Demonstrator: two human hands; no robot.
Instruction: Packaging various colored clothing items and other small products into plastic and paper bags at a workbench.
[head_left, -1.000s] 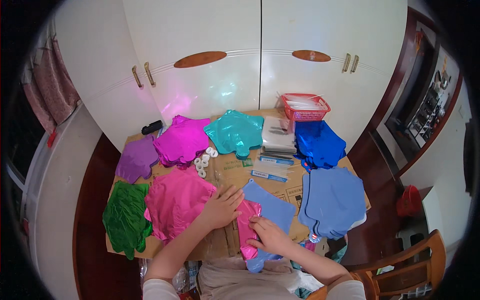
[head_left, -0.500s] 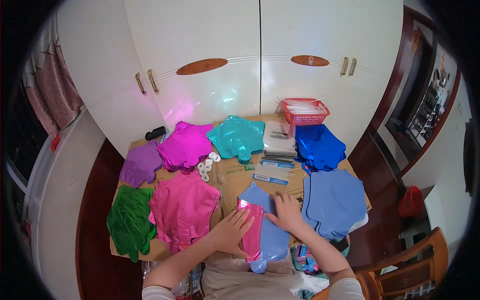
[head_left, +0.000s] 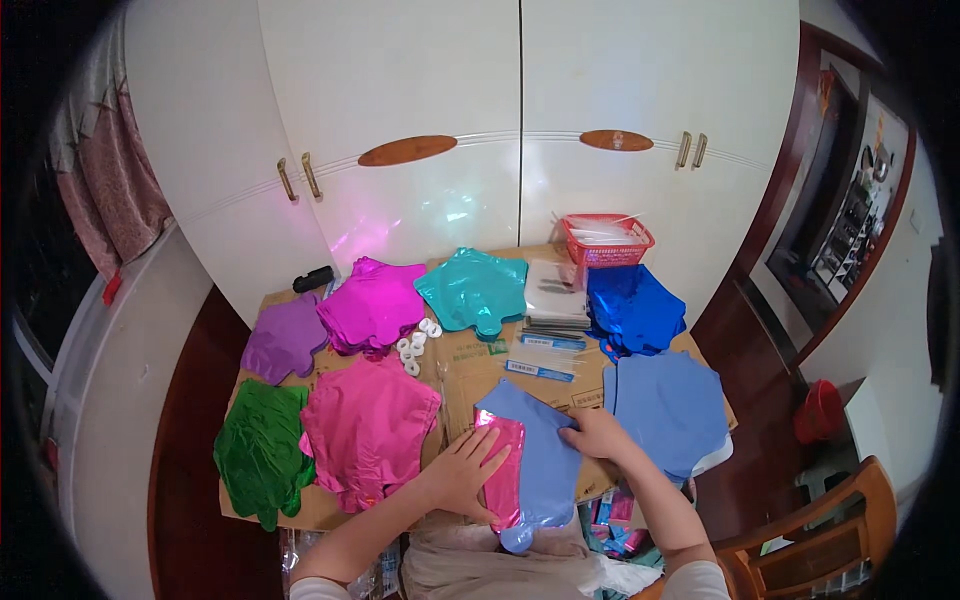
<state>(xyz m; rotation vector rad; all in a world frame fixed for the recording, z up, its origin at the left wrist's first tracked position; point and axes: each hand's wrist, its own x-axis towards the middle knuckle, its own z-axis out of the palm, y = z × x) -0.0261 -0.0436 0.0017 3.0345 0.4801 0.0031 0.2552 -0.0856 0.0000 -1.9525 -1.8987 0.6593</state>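
A flat star-shaped foil balloon (head_left: 545,465) lies in front of me, dull blue on top. Along its left side a strip of shiny pink (head_left: 503,470) is folded over. My left hand (head_left: 463,475) rests on this strip, its fingers spread and pressing flat. At the right edge of the same balloon is my right hand (head_left: 603,436), thumb on the foil and the other fingers curled at the edge, partly hidden. Beside that hand lies a pile of dull blue foil balloons (head_left: 668,412). Left of my left hand is a pink pile (head_left: 368,430).
Other foil piles are green (head_left: 262,450), purple (head_left: 284,338), magenta (head_left: 372,303), teal (head_left: 472,290) and deep blue (head_left: 636,308). White rolls (head_left: 410,350), clear packets (head_left: 556,290) and a red basket (head_left: 608,252) lie toward the back. A wooden chair (head_left: 830,535) stands right.
My right hand has moved from the upper middle of the blue balloon toward its right edge, and its fingers have curled. My left hand stays on the pink strip. The view has tilted slightly.
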